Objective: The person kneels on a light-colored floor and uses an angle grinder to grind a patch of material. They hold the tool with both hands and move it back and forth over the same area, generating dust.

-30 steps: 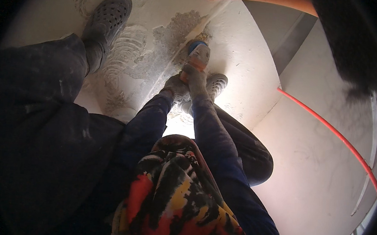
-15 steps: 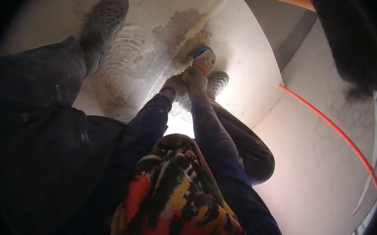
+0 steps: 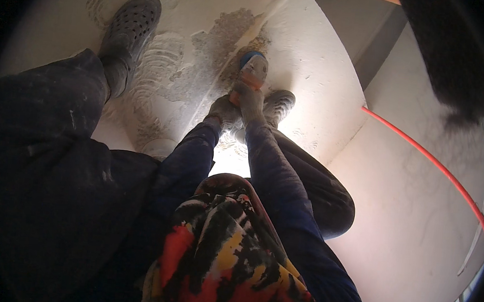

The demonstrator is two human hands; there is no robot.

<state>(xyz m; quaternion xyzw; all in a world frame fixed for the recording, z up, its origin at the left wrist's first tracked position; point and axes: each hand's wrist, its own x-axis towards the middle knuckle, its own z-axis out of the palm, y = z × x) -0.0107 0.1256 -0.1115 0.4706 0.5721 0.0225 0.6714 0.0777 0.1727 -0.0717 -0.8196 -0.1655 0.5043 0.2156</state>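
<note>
Both of my hands wear dusty grey gloves and are closed around a dust-covered orange angle grinder (image 3: 254,70) with a blue rim at its far end. My right hand (image 3: 251,102) wraps its body just behind the head. Close beside and a little nearer, my left hand (image 3: 225,110) grips the rear part, which the gloves mostly hide. The blue end rests at or just above a rough, stripped grey-brown patch (image 3: 228,32) on the pale surface. I cannot tell whether it touches.
My left shoe (image 3: 131,28) stands on the pale surface near curved scrape marks (image 3: 161,61); my right shoe (image 3: 279,106) is just right of the hands. A red hose (image 3: 432,158) curves along the right. Bright light glows below my hands. A dark fuzzy shape (image 3: 453,59) blocks the upper right.
The grinder's head has moved slightly left and away from me, with both hands still on it. The view has shifted a little; my feet stay in place.
</note>
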